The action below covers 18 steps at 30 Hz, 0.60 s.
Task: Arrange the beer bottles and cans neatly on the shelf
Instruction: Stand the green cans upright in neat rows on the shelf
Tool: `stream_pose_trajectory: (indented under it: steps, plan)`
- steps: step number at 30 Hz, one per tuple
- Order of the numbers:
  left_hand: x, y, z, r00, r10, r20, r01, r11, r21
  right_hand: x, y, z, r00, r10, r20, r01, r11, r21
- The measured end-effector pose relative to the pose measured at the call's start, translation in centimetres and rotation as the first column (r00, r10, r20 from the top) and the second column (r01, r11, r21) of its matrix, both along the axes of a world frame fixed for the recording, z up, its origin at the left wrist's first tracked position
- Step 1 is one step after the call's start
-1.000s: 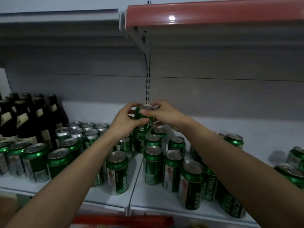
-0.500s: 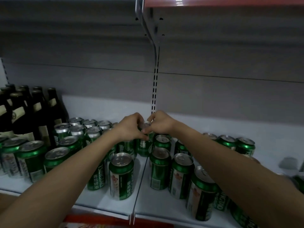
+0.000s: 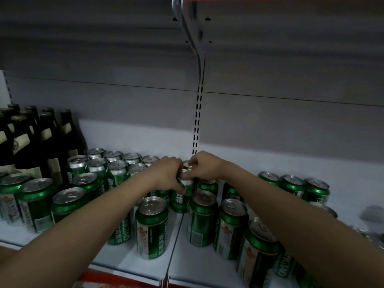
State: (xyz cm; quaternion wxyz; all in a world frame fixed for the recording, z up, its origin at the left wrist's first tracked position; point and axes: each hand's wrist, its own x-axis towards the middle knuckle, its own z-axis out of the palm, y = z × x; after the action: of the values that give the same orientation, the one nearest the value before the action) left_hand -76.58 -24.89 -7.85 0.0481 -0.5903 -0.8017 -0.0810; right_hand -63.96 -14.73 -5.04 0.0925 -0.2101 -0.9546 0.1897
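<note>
Both hands gripping one glossy green can [image 3: 182, 191] on the white shelf [image 3: 249, 161]

The left hand [image 3: 166, 174] is curling round its cylindrical side (metal lid showing); the right hand [image 3: 204, 167] is pinching its rim.

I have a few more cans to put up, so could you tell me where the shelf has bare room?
The shelf is bare along the back wall behind the right-hand cans, and further right. It is crowded left of the seam, from the brown bottles to the can that the left hand and right hand hold.
</note>
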Motion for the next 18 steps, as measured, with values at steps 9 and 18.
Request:
stream_pose_trajectory:
  steps: [9,18]
  plan:
    - [1.2,1.4,2.8,0.933,-0.133,0.335,0.055,0.971,0.232,4.8,3.8,3.5,0.925,-0.243,-0.293,0.174,0.955,-0.241]
    - [3.5,5.3,3.2,0.927,-0.153,0.343,0.114,0.985,0.132,5.8,5.2,0.9,0.956,-0.266,-0.119,0.229,0.938,-0.260]
